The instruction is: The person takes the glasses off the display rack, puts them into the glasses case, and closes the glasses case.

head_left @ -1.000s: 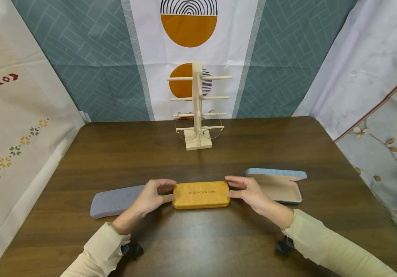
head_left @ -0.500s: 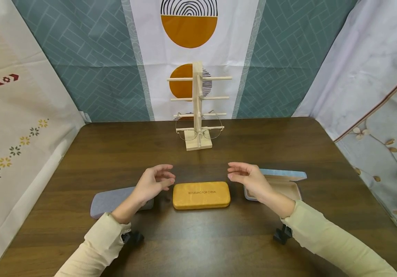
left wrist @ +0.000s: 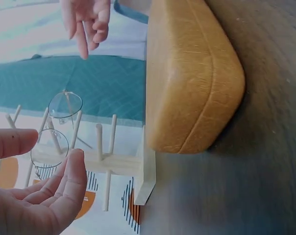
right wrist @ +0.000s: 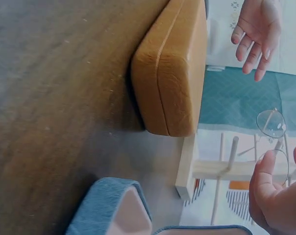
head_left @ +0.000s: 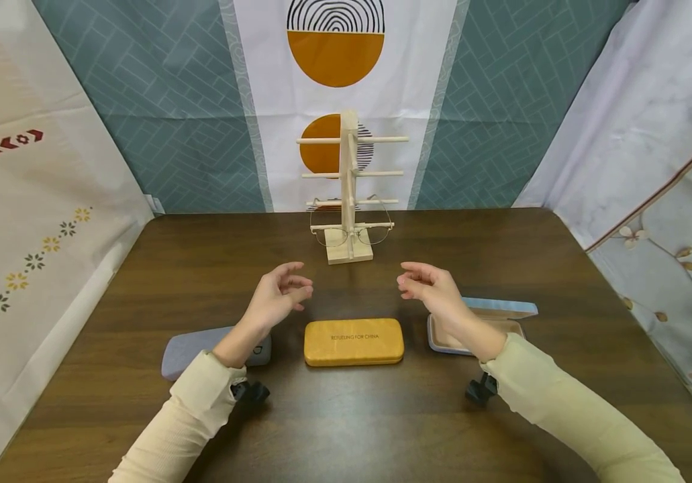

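Note:
My left hand (head_left: 279,295) and right hand (head_left: 436,290) hover over the table, fingers loosely bent, holding nothing. Between them and nearer me lies a closed yellow glasses case (head_left: 354,342) lettered "REFUELING FOR CHINA"; both wrist views show its end close by. Beyond the hands, thin-rimmed eyeglasses (head_left: 376,235) hang on a low peg of a pale wooden display stand (head_left: 349,188). In the left wrist view the left thumb and fingers are apart, with the stand and eyeglasses (left wrist: 64,104) behind them.
A grey-blue glasses case (head_left: 191,349) lies at the left, partly behind the left forearm. At the right a light-blue glasses case (head_left: 503,308) stands with its lid up, partly covered by the right forearm. Patterned cloths (head_left: 194,114) hang around the brown table (head_left: 346,429).
Both hands have let go of the yellow case's ends, risen and moved forward toward the stand. The yellow case stays where it was. The head view has shifted slightly.

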{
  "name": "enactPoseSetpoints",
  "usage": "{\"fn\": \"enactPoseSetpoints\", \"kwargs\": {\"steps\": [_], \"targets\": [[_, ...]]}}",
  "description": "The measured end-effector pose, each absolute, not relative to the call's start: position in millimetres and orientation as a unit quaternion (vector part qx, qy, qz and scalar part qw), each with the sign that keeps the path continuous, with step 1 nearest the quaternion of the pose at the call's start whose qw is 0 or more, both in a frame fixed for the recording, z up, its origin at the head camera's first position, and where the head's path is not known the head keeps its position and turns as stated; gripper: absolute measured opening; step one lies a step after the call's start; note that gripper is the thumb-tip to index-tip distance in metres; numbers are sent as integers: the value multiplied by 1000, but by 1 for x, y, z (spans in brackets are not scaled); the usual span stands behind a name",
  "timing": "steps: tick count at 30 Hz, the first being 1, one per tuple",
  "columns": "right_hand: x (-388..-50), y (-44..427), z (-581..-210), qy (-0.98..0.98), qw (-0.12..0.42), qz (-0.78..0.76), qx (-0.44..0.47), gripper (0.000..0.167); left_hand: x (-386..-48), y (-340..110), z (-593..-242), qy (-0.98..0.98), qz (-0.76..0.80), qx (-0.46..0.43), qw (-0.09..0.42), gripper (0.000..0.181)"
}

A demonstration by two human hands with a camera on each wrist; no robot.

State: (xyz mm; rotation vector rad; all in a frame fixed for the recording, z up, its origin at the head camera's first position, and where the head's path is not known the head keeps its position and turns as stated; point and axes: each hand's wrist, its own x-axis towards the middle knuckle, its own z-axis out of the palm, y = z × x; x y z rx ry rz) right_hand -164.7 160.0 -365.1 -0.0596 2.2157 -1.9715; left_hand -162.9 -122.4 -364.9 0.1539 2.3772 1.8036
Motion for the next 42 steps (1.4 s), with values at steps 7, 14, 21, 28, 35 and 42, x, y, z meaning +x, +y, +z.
{"fn": "enactPoseSetpoints", "kwargs": {"steps": [7,14,21,28,35,42], "targets": [[-178,156,-360,726,87,-682,5,41,-173,-119,-363,768,636,27,70,48],[-192,151,-351,703,87,-705,31,38,-185,-118,-359,748,661,-4,55,51],[-205,147,-345,688,82,-720,47,36,-197,-114,-353,733,678,-25,46,53],[-217,144,-340,681,85,-723,74,35,-210,-109,-349,731,680,-42,44,39],[-230,140,-338,680,81,-723,84,39,-221,-103,-343,736,672,-68,41,35],[-238,133,-334,670,64,-734,92,35,-231,-99,-340,737,672,-64,24,41]]}}
